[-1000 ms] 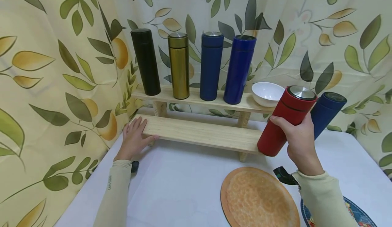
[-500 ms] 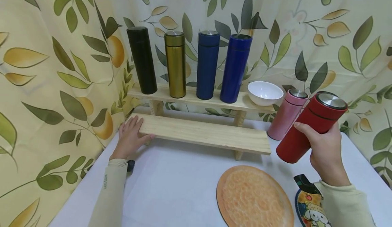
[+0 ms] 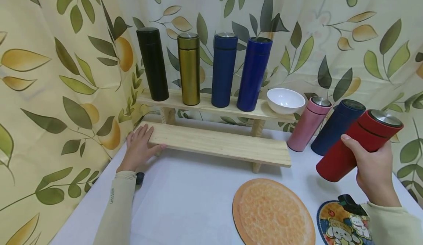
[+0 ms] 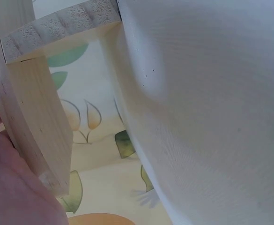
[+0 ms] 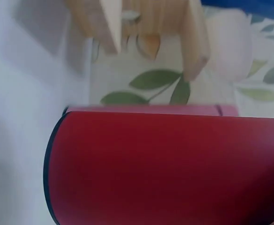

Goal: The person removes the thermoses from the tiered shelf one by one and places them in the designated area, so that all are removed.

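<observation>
My right hand (image 3: 376,171) grips a red thermos bottle (image 3: 340,160) with a steel lid, tilted to the right over the table's right side. In the right wrist view the red bottle (image 5: 155,164) fills the lower half, its base facing left. Just behind it stand a pink thermos (image 3: 308,125) and a dark blue thermos (image 3: 335,129). My left hand (image 3: 138,147) rests on the left end of the lower shelf (image 3: 218,143) of a wooden rack, thumb along the front edge. In the left wrist view the palm (image 4: 19,187) lies beside the wooden board (image 4: 43,126).
Along the upper shelf (image 3: 205,101) stand a black bottle (image 3: 153,65), a gold one (image 3: 188,70), two blue ones (image 3: 224,70) and a white bowl (image 3: 285,103). A round tan mat (image 3: 274,212) and a cartoon-printed mat (image 3: 340,221) lie in front. Leaf-patterned curtains (image 3: 297,13) enclose the table.
My right hand has carried the red thermos rightward, away from the lower shelf's right end, tilting it more. The pink and dark blue bottles behind have come into fuller view. My left hand stays put.
</observation>
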{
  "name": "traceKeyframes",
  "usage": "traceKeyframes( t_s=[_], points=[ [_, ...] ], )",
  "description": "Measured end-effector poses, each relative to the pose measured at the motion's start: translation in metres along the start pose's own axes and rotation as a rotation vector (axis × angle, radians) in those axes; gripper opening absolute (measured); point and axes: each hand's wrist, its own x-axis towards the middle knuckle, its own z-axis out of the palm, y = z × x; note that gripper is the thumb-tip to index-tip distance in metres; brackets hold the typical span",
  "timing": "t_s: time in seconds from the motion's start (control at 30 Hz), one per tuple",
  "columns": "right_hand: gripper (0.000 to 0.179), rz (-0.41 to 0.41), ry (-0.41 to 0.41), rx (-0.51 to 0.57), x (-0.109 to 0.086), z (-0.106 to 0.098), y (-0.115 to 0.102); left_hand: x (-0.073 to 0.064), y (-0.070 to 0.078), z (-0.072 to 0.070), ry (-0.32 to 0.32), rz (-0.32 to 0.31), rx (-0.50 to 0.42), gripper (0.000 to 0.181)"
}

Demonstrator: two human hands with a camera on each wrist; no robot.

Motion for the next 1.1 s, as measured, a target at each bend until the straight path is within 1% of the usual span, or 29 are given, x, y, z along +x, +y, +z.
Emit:
traceKeyframes(
  t_s=[0.1, 0.23, 0.37, 0.43, 0.53, 0.63, 0.8, 0.93, 1.1],
  points=[
    [0.07, 0.012, 0.032, -0.028, 0.007, -0.01, 0.005, 0.0, 0.001, -0.001, 0.001, 0.0, -0.001, 0.1],
    [0.073, 0.035, 0.106, -0.069, 0.016, -0.02, 0.011, -0.002, 0.001, -0.001, -0.001, -0.003, 0.0, 0.099],
    [0.079, 0.067, 0.173, -0.05, 0.025, -0.03, 0.015, -0.001, -0.001, 0.0, -0.001, -0.003, 0.008, 0.099],
    [0.082, 0.095, 0.202, -0.044, 0.031, -0.035, 0.017, -0.001, -0.002, 0.001, -0.002, -0.003, 0.013, 0.1],
    [0.086, 0.135, 0.226, -0.052, 0.04, -0.041, 0.019, 0.0, -0.002, 0.001, -0.003, -0.002, 0.013, 0.101],
    [0.087, 0.171, 0.233, -0.046, 0.052, -0.046, 0.023, 0.001, -0.002, 0.0, -0.004, -0.003, 0.006, 0.101],
    [0.091, 0.223, 0.22, -0.015, 0.073, -0.054, 0.032, 0.001, -0.002, -0.002, -0.008, -0.014, 0.01, 0.1],
    [0.094, 0.265, 0.213, -0.051, 0.088, -0.06, 0.037, 0.001, -0.002, -0.001, -0.008, -0.016, 0.006, 0.099],
    [0.095, 0.322, 0.219, -0.104, 0.101, -0.066, 0.043, 0.001, -0.001, 0.0, -0.001, -0.006, 0.001, 0.098]
  ],
)
